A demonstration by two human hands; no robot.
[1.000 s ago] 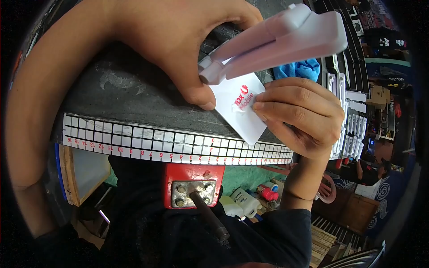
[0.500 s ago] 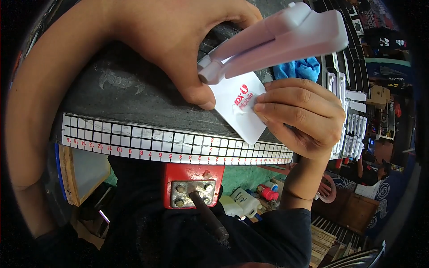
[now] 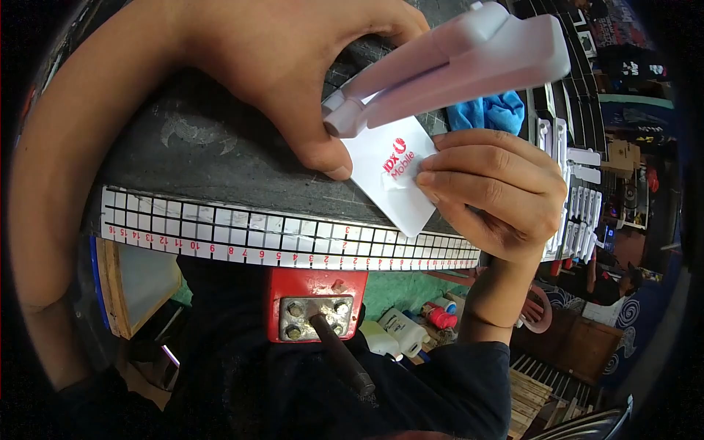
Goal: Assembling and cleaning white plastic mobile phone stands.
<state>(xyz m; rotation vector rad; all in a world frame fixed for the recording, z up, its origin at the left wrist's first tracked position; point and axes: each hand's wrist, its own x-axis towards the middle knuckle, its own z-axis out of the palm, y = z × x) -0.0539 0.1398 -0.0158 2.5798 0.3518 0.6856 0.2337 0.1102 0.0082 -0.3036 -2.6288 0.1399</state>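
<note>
A white plastic stand (image 3: 469, 73) with a folded upright arm rises from a flat white plate (image 3: 405, 209) that bears a small red print (image 3: 396, 155). My left hand (image 3: 271, 81) curves round the stand from the left, its thumb against the plate's left edge; the other fingers are partly hidden behind the upright. At the plate's right side, my right hand (image 3: 506, 191) has its fingers bunched, the tips pressed to the face beside the print. A glossy, see-through patch shows by those tips. Whatever they pinch is too small to make out, and the right thumb is mostly hidden.
A gridded white ruler strip (image 3: 220, 231) runs along the near edge of the dark worktop (image 3: 191, 147). Below it juts a red bracket (image 3: 279, 282) with a metal rod. Behind the plate lies a blue cloth (image 3: 488, 114). Several similar white pieces (image 3: 583, 220) lie to the right.
</note>
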